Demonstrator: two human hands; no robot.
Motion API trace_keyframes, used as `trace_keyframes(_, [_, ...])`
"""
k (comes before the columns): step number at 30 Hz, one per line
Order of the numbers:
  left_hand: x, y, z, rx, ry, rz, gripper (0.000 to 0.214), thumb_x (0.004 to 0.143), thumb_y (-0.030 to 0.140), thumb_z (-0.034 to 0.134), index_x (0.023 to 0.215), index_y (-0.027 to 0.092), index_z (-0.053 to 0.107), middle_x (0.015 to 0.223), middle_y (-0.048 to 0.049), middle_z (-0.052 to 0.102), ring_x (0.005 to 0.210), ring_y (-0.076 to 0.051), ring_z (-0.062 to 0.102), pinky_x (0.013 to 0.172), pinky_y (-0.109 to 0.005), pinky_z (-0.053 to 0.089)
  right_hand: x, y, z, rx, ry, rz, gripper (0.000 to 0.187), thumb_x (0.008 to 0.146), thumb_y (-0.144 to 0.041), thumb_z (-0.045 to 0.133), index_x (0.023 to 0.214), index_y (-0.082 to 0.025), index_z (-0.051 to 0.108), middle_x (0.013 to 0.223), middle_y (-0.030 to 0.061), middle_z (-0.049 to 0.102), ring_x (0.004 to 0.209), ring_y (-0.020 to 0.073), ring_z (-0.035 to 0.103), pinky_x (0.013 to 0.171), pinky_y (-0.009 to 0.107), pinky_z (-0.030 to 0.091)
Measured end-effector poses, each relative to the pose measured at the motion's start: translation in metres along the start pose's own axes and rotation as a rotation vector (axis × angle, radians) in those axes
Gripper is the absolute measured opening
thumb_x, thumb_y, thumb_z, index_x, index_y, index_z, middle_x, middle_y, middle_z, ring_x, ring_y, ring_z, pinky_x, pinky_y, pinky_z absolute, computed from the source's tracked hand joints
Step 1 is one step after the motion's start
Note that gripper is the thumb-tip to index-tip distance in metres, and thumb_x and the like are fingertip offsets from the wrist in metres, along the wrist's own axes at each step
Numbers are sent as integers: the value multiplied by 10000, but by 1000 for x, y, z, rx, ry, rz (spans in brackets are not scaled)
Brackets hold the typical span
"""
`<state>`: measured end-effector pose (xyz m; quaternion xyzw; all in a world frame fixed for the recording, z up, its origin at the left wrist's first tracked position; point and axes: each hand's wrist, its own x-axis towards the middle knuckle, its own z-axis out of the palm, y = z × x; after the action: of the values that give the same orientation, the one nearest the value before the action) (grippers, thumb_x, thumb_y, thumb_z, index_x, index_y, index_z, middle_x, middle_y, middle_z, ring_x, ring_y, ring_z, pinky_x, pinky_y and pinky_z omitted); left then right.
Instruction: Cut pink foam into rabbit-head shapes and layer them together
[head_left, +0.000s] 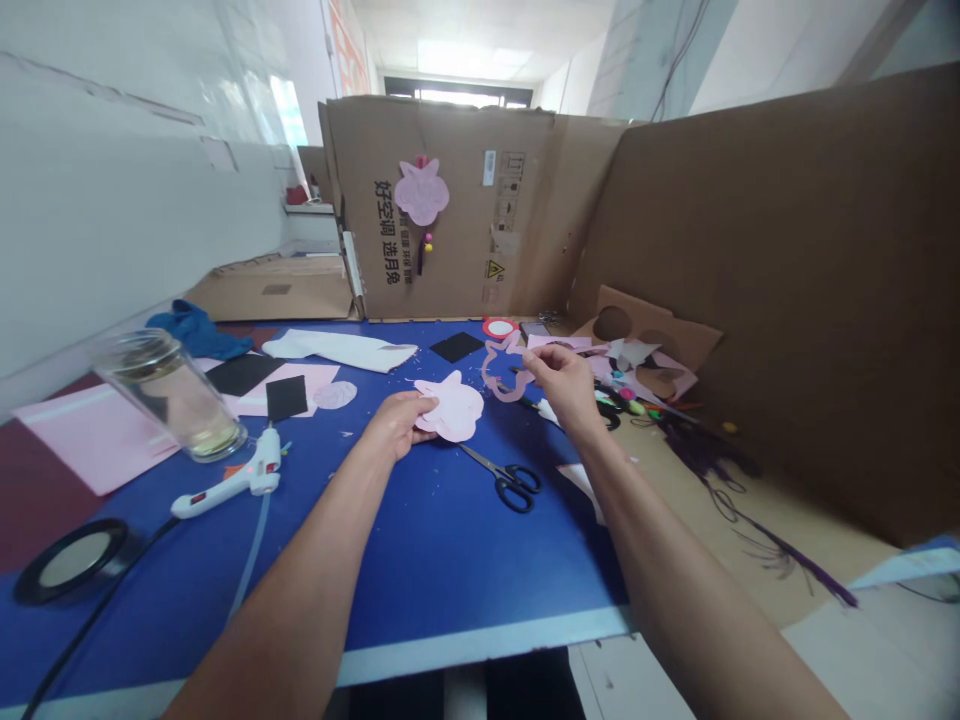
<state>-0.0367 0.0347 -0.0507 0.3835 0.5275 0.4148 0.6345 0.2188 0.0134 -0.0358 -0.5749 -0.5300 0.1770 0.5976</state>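
Your 2 bare forearms come in closest, over the pale front edge (480, 640) of a blue tabletop (442, 540). L hand (397, 422) is curled, gripping a pale pink lobed paper cutout (450, 407) above the table, approx mid-table. R hand (562, 385) is pinched, fingers apparently holding a pink hollow outline cutout (499, 372), just beside the first cutout.

Below them: 1 pair of black-handled steel scissors (511, 485), lying open on the blue. Table L side: 1 white hot glue gun (240, 475) w/ cable, 1 clear glass jar (169, 395), 1 black tape roll (71, 560), 3 black paper squares (286, 397), 2 large pink paper sheets (90, 435), 1 white cloth strip (341, 348), 1 crumpled blue cloth (196, 332).

Far R: 1 brown cardboard piece w/ round holes (645, 335), mixed craft scraps, purple tinsel strands (750, 520) trailing onto the tan floor.

Room: 2 cardboard walls; back one (510, 220) has 1 pink cutout (421, 192) pinned on. White tiled wall (112, 220) on L.
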Motion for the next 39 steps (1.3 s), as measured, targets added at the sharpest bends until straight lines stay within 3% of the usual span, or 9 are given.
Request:
trace_keyframes(6, [-5, -3, 8, 45, -50, -5, 83, 815, 89, 757, 894, 116, 753, 857, -153, 794, 685, -228, 752, 729, -397, 636, -1, -9, -2, 137, 33, 52, 377, 769, -545, 739, 867, -183, 705, 829, 55, 736, 719, 191, 635, 640, 297, 510])
trace_keyframes(12, [-2, -11, 15, -156, 56, 34, 132, 771, 60, 770, 875, 132, 732, 815, -105, 782, 654, -212, 740, 739, -389, 632, -22, -23, 9, -175, 83, -199, 285, 938, -460, 616, 933, -201, 734, 875, 65, 759, 781, 222, 673, 770, 339, 538])
trace_keyframes(14, [1, -15, 16, -193, 59, 45, 125, 783, 61, 749, 884, 132, 728, 798, -89, 772, 656, -201, 735, 733, -376, 631, -38, -31, 20, -297, 12, -285, 246, 970, -422, 595, 970, -234, 753, 952, 68, 774, 848, 238, 689, 841, 354, 541])
trace_keyframes(19, [5, -17, 16, -296, 25, 50, 218, 736, 34, 736, 932, 130, 728, 756, -62, 753, 609, -172, 701, 708, -354, 632, -69, -41, 46, -327, -390, -491, 188, 969, -387, 635, 1010, -277, 782, 1033, 55, 785, 975, 254, 705, 911, 352, 532])
trace_keyframes(21, [5, -15, 15, -327, 8, 45, 265, 710, 10, 732, 945, 133, 728, 755, -56, 754, 610, -170, 701, 705, -350, 636, -66, -37, 46, -266, -361, -443, 215, 975, -393, 620, 1039, -270, 784, 1057, 60, 791, 986, 255, 710, 920, 358, 536])
trace_keyframes(26, [3, -12, 15, -349, -47, 22, 247, 736, 2, 716, 948, 127, 741, 776, -78, 766, 623, -178, 713, 683, -353, 641, -35, -17, 29, -218, -68, -172, 407, 883, -456, 694, 1182, -188, 757, 1118, 110, 774, 931, 257, 686, 891, 389, 530])
trace_keyframes(29, [4, -13, 16, -329, -74, 1, 250, 750, -6, 706, 953, 132, 749, 755, -72, 767, 608, -170, 711, 693, -345, 642, -24, -10, 23, -15, -222, 171, 525, 807, -555, 740, 1170, -177, 756, 1069, 101, 788, 874, 239, 687, 738, 335, 521])
trace_keyframes(31, [4, -13, 16, -305, -93, -7, 253, 754, -7, 708, 960, 132, 755, 755, -74, 771, 600, -165, 711, 694, -334, 640, -22, -8, 24, 60, -287, 279, 512, 769, -593, 761, 1083, -188, 778, 994, 81, 796, 796, 211, 676, 641, 287, 478])
trace_keyframes(39, [2, -12, 16, -245, -164, -5, 238, 760, 9, 735, 967, 123, 766, 795, -94, 788, 628, -174, 731, 682, -319, 635, -21, -6, 22, 175, -287, 314, 419, 612, -542, 872, 793, -186, 746, 697, 20, 708, 554, 112, 481, 503, 246, 317])
